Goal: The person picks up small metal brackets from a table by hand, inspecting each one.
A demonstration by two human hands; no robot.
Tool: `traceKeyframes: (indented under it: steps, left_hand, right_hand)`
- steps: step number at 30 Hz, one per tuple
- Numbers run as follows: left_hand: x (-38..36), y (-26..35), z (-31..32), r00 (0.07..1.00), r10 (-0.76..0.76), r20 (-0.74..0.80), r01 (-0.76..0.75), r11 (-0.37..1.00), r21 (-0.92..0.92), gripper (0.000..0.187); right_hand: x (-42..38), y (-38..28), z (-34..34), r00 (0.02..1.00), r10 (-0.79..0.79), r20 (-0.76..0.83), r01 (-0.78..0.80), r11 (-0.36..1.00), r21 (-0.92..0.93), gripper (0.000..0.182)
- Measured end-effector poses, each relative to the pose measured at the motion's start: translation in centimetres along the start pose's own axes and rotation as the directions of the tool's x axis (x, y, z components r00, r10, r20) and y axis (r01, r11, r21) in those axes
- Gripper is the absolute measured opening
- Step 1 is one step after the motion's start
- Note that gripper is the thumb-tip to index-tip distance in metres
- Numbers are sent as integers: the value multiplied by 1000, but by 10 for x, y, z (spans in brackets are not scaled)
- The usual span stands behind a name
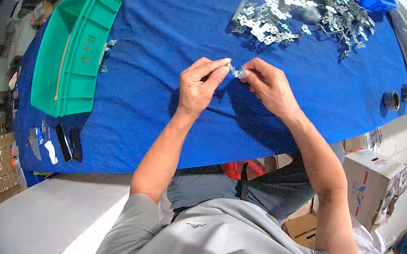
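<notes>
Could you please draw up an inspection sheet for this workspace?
Surface: blue cloth, wrinkled.
Job's things: small shiny metalwork at the fingertips, one piece or two unclear; heap of metal parts beyond the hands.
Clutter: green bin at left; slim dark items below it in the picture, too unclear to identify; dark cylinder near the right edge.
Hands: left hand and right hand both pinching the metalwork.
Cables: nothing seen clearly.
Surroundings: white carton at lower right.
</notes>
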State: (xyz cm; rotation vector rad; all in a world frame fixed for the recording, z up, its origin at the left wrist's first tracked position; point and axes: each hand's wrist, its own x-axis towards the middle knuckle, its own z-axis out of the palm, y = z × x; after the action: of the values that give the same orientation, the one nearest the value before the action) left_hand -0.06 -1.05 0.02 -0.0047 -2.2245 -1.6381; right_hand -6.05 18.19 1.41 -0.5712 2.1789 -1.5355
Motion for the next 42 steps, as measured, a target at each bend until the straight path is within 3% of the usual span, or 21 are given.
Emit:
traceKeyframes:
  steps: [2,6,15,16,18,21,25,28,30,31,33,37,42]
  left_hand:
    - [-1,-2,2,1000,24,-6,-24,1000,-5,21]
    - [0,0,0,999,39,-9,-39,999,12,21]
    - [-2,3,3,993,93,74,-98,992,73,15]
    - [-4,4,2,995,25,100,-32,997,66,16]
    - [-3,5,3,994,52,91,-60,995,83,15]
    - [-2,7,5,994,62,88,-70,994,83,14]
    - [-2,4,4,989,118,87,-127,987,102,14]
    - [-4,5,6,985,140,102,-152,981,122,14]
    - [-3,4,5,986,138,94,-150,979,138,14]
    - [-3,2,4,996,80,45,-85,990,114,14]
    - [-3,0,3,1000,21,-2,-21,996,88,14]
    - [-2,-3,1,996,-7,-85,4,999,-33,16]
    - [-3,1,1,999,-10,-48,11,1000,28,17]
  right_hand:
    - [0,-1,1,995,89,45,-96,973,212,20]
    - [3,0,-5,991,54,126,-98,922,375,30]
    - [5,6,-5,990,86,115,-110,968,225,21]
    - [5,6,-2,989,80,126,-108,967,231,21]
    - [4,4,0,999,39,-32,-34,991,133,21]
    - [5,10,1,991,-49,-128,60,994,88,21]
    - [4,7,5,992,8,-129,21,973,228,21]
    - [4,9,2,990,-78,-118,85,994,64,21]
    - [7,8,1,979,-61,-196,113,957,268,17]
    - [7,5,-1,979,-63,-194,115,956,269,17]
    - [4,-2,-8,991,123,-45,-108,964,242,17]
    - [-1,-8,-1,974,152,168,-189,955,230,19]
    - [-1,-5,0,980,140,140,-169,960,224,18]
